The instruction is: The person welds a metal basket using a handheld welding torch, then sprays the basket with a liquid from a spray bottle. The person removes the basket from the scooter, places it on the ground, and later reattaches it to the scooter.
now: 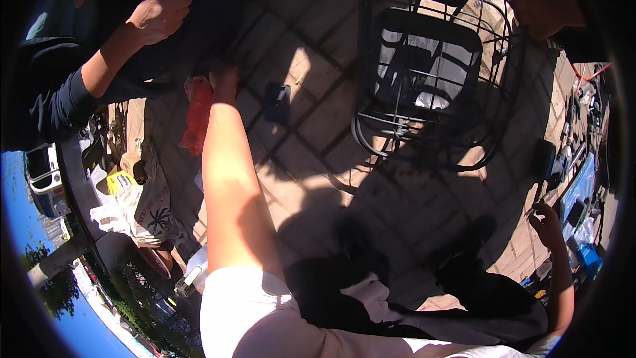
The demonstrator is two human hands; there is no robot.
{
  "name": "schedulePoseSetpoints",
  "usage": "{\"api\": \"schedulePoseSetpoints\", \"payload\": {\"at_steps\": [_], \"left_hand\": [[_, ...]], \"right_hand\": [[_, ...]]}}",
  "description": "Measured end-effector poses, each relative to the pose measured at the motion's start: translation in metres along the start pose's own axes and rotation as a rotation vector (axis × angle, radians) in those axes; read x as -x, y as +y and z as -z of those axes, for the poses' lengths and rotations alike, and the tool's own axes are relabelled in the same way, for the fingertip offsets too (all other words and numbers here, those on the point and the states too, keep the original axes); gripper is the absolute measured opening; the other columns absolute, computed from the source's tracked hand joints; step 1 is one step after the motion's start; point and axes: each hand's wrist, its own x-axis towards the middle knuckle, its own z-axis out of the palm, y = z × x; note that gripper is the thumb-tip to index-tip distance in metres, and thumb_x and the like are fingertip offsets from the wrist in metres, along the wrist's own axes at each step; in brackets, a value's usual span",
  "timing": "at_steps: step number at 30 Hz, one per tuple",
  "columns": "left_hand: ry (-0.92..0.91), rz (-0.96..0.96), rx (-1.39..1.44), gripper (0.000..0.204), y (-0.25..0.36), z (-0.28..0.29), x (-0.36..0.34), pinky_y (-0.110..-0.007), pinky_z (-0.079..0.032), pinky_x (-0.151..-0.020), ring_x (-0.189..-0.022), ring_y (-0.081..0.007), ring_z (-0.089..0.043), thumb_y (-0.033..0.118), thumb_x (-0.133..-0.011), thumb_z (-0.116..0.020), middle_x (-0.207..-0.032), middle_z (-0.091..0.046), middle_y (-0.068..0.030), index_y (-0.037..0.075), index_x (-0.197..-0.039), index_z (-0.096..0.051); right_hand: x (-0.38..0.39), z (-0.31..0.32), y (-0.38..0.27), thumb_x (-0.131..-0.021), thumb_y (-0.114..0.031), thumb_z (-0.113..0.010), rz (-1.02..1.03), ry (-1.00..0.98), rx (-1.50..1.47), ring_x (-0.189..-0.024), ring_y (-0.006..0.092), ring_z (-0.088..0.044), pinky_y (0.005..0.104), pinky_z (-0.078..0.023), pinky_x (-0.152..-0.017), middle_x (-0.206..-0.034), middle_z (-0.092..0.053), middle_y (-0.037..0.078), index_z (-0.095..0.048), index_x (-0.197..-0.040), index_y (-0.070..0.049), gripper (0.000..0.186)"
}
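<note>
My left hand [226, 83] reaches forward at the end of my outstretched arm, mostly in shade. A crumpled red plastic bag [197, 116] hangs against its left side, and the hand looks closed on it. Out at the right my right hand [547, 224] is held low with bent, pinched fingers; whatever may be between them is too small to make out. Ahead to the right is a black wire basket [371, 136] with a grey-and-black inner part. Another person's dark-sleeved hand [543, 10] grips the basket's right rim.
A second hand, loosely closed, of someone in a dark sleeve [162, 12] is at upper left. A small dark flat piece [277, 102] lies on brick paving [324, 109]. A printed cloth bag [151, 202] stands at left; tools and a blue box [587, 256] lie at right.
</note>
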Motion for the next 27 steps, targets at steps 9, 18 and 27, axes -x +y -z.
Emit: {"api": "schedulePoseSetpoints", "payload": {"at_steps": [9,18,27], "left_hand": [[0.02,-0.03,-0.043,0.044,0.039,-0.008,-0.032,-0.045,-0.054,-0.085,-0.104,-0.0337,-0.066,0.047,-0.081,-0.066,-0.114,-0.068,-0.0145,0.016,-0.112,-0.071],[0.226,-0.213,-0.355,0.036,-0.008,0.001,-0.002,-0.046,-0.053,-0.085,-0.101,-0.0346,-0.067,0.035,-0.084,-0.064,-0.107,-0.069,-0.0192,0.009,-0.108,-0.071],[-0.003,-0.166,0.125,0.038,0.039,0.013,0.026,-0.042,-0.051,-0.09,-0.105,-0.0321,-0.066,0.018,-0.081,-0.064,-0.11,-0.068,-0.0206,0.008,-0.117,-0.067]], "right_hand": [[0.022,0.001,-0.019,-0.08,-0.013,-0.068,-0.062,0.031,-0.006,-0.103,0.022,-0.06,0.035,-0.048,-0.085,-0.115,-0.063,0.01,-0.061,-0.117,-0.003,0.039],[0.023,-0.003,-0.018,-0.08,-0.015,-0.069,-0.1,0.027,0.002,-0.106,0.0239,-0.061,0.0372,-0.048,-0.087,-0.115,-0.064,0.01,-0.061,-0.118,-0.004,0.04],[0.027,0.004,-0.036,-0.081,-0.015,-0.072,0.0,0.002,-0.003,-0.107,0.0279,-0.061,0.0363,-0.047,-0.092,-0.113,-0.064,0.015,-0.062,-0.116,0.0,0.039]]}}
